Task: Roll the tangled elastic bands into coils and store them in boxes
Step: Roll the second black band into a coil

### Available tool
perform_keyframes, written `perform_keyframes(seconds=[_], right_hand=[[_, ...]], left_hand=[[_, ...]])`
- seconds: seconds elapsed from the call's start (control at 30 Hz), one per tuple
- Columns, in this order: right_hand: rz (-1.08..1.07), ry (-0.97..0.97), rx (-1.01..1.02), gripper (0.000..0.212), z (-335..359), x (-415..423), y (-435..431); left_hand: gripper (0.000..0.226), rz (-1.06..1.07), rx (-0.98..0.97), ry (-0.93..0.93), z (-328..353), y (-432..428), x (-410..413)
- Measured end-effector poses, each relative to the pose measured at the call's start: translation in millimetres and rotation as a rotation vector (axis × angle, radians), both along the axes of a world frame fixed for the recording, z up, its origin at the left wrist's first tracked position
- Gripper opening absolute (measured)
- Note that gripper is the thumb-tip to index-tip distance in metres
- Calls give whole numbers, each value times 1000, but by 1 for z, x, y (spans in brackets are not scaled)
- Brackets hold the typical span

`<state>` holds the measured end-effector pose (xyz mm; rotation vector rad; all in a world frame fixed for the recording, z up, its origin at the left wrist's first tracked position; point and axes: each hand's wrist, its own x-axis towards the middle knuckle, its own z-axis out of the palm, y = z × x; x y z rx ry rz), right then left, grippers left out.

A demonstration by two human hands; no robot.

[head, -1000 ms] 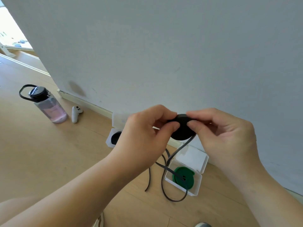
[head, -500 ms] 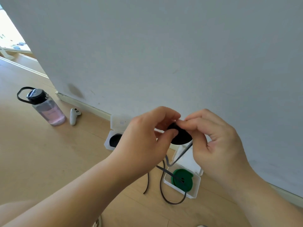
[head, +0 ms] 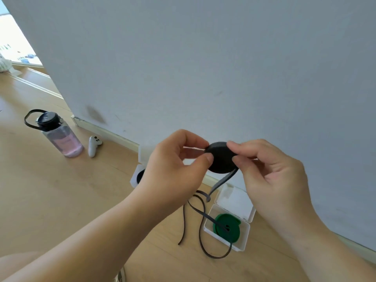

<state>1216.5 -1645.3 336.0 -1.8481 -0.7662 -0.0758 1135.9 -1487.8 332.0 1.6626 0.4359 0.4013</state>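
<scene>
A black coil of elastic band [head: 220, 159] is held up in front of the wall. My left hand [head: 175, 165] pinches its left edge between thumb and fingers. My right hand [head: 270, 174] pinches its right edge. The loose tail of the black band [head: 200, 218] hangs from the coil and loops on the floor, lying across an open white box [head: 242, 239] that holds a green coil [head: 225, 224]. A second white box [head: 136, 178] with a dark coil inside sits behind my left hand, mostly hidden.
A clear water bottle [head: 61, 137] with a black lid stands on the wooden floor at the left. A white controller [head: 93, 145] lies beside it. A grey-white wall [head: 203, 68] with a skirting board runs close behind the boxes.
My right hand's fingers have shifted along the coil's right edge, turning it. The hanging tail has shortened a little and the view has tilted slightly.
</scene>
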Motion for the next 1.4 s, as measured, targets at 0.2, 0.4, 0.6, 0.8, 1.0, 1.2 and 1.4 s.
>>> perform_keyframes(seconds=[0.2, 0.4, 0.6, 0.8, 1.0, 1.2, 1.4], right_hand=[[42, -338, -170, 42, -12, 1, 0], [-45, -63, -11, 37, 1, 1, -2], [-89, 43, 60, 35, 2, -5, 3], [-58, -171, -132, 31, -5, 1, -1], [-74, 122, 23, 22, 2, 1, -3], [-49, 264, 134, 29, 5, 4, -1], [-19, 34, -28, 36, 0, 4, -2]], left_hand=[[23, -122, 494, -137, -7, -5, -2], [31, 28, 117, -78, 0, -1, 0], [19, 23, -223, -54, 4, 2, 3], [25, -69, 378, -28, 2, -2, -3], [20, -28, 245, 15, 5, 1, -2], [11, 34, -348, -75, 12, 2, 2], [24, -46, 223, 53, 3, 1, -4]])
